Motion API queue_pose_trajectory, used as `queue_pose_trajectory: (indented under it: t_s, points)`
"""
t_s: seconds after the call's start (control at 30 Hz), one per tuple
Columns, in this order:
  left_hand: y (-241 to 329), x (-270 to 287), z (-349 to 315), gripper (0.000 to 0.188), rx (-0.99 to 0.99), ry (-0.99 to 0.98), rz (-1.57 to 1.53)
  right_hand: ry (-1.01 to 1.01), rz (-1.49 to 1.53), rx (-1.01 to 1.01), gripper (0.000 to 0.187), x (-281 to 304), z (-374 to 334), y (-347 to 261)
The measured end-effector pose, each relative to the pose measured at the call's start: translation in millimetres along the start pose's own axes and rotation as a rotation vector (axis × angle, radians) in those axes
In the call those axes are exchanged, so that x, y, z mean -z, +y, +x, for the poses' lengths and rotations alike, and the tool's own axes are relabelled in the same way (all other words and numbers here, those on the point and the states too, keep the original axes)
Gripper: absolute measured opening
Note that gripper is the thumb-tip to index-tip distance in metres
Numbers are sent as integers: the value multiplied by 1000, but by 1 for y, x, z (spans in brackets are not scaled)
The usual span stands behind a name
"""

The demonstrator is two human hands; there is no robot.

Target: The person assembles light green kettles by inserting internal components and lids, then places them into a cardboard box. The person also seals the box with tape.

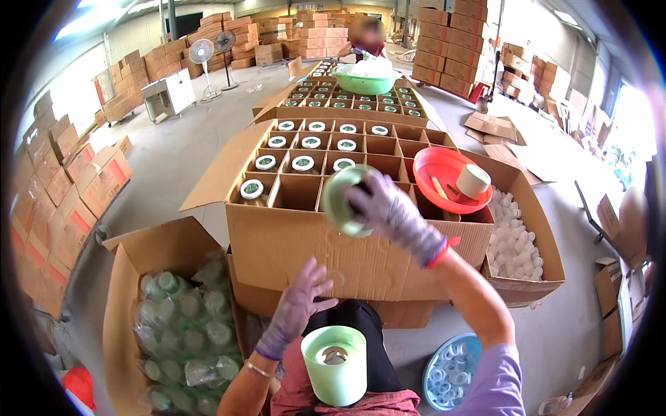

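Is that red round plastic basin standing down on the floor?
No, the red round plastic basin rests on top of the brown cardboard box with dividers, at its right side.

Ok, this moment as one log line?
right hand: holding blurred green round object by divided carton | left hand: open, empty | green cylinder: at lap

1. No text, number or sign could be read anywhere; what print showed was too small or blurred.
2. The cartons stacked at the left (100, 182) bore red bands, with small, illegible marks.
3. The tall carton stack at the right rear (463, 50) carried faint printing, its letters unclear.
4. The carton pile at the back (324, 43) showed reddish print.
5. On the partitioned carton's (291, 251) near face, a faint ring appeared, without legible letters.
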State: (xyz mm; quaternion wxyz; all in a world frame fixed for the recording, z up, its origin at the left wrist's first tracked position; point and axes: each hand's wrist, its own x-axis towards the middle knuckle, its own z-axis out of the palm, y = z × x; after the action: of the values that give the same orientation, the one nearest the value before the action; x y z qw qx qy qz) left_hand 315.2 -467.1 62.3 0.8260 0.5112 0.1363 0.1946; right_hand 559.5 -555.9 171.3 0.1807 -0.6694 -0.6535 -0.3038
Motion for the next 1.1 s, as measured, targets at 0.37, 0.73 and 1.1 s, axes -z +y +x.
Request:
queue_pose_trajectory:
  t_s: [0.37,0.73,1.1]
  points:
    - [15,-24,5,84,-794,-30,951,-93,1333,-786,31,-31,-73,-109]
    - [3,5,-4,66,81,-120,-446,-93,522,7,62,-19,-82,-106]
    - [1,-23,-23,55,-635,-38,858,-176,1269,-778,62,-25,-108,-141]
